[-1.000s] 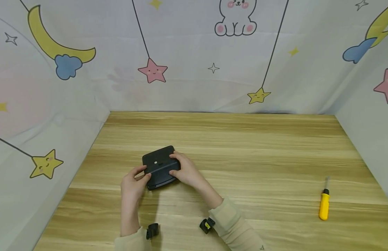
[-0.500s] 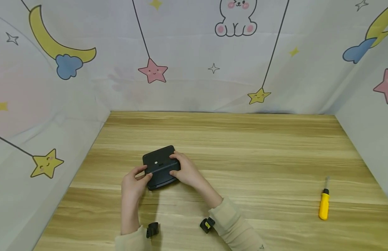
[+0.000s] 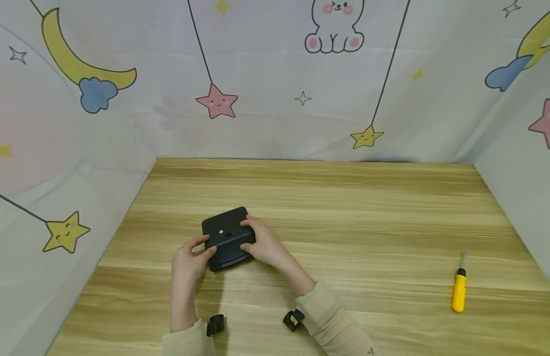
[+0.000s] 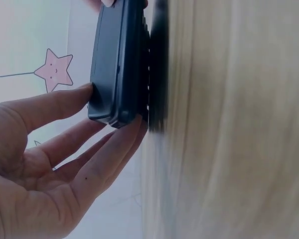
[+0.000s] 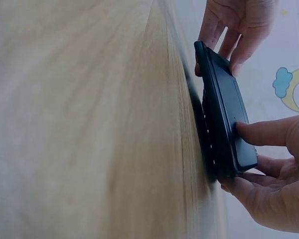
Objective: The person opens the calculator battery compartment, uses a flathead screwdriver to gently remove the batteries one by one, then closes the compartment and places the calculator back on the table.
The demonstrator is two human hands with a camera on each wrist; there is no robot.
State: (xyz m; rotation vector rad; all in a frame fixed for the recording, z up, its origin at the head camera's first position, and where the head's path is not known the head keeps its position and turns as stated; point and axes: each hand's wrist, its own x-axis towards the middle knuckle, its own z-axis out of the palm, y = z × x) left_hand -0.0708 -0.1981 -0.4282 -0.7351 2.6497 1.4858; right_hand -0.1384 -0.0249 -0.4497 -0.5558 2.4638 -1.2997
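Observation:
A black boxy device point(image 3: 227, 221), by its look a desk calculator turned face down, is held low over the table left of centre. Its upper side carries a small white round spot and a raised section. My left hand point(image 3: 190, 259) grips its near left corner, thumb above and fingers beneath. At the right edge, my right hand point(image 3: 266, 243) holds it likewise. From the left wrist, the calculator point(image 4: 109, 59) shows its side, with a row of small pale marks underneath. In the right wrist view, both hands pinch the calculator point(image 5: 226, 102); its lower face is mostly hidden.
On the right of the wooden table point(image 3: 346, 217) lies a screwdriver point(image 3: 459, 291) with a yellow handle, its tip pointing away. Printed fabric walls point(image 3: 275, 133) stand along the back and sides. Black wrist mounts point(image 3: 216, 325) stick out from both sleeves.

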